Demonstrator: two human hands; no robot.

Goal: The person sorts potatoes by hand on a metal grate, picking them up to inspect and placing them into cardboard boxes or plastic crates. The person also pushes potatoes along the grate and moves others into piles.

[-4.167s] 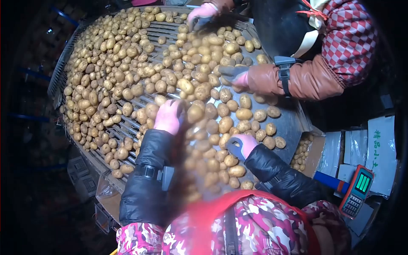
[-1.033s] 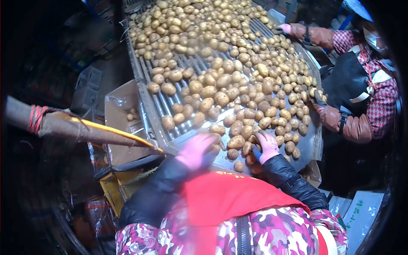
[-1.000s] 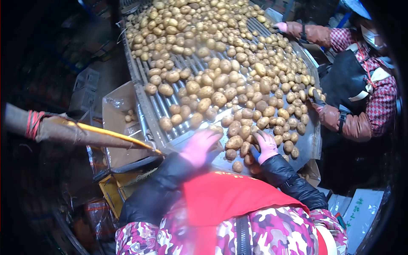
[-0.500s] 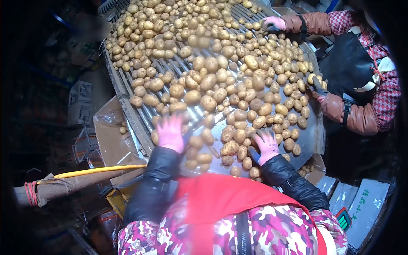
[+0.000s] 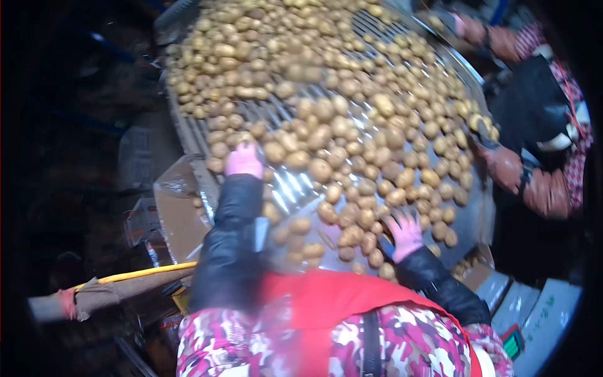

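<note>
Many potatoes [image 5: 320, 169] lie over a slatted metal sorting table [image 5: 292, 188]. My left hand [image 5: 244, 160], in a pink glove, reaches over the slats at the table's left side and touches potatoes there; its fingertips are blurred among them. My right hand [image 5: 405, 234], in a pink glove with dark fingertips, rests with its fingers apart against potatoes near the front edge, and nothing is held in it. Several loose potatoes [image 5: 300, 226] lie on the smooth metal between my arms.
Across the right side, a co-worker's gloved hand [image 5: 485, 135] holds a potato; the other hand [image 5: 447, 22] is at the far edge. A cardboard box [image 5: 179, 213] and a wrapped pole [image 5: 119, 292] are left. Packed boxes [image 5: 546, 314] stand front right.
My left hand has moved forward onto potatoes farther up the slats. My right hand stays near the same potatoes. The co-worker's far hand has shifted to the table's edge. The view has shifted slightly.
</note>
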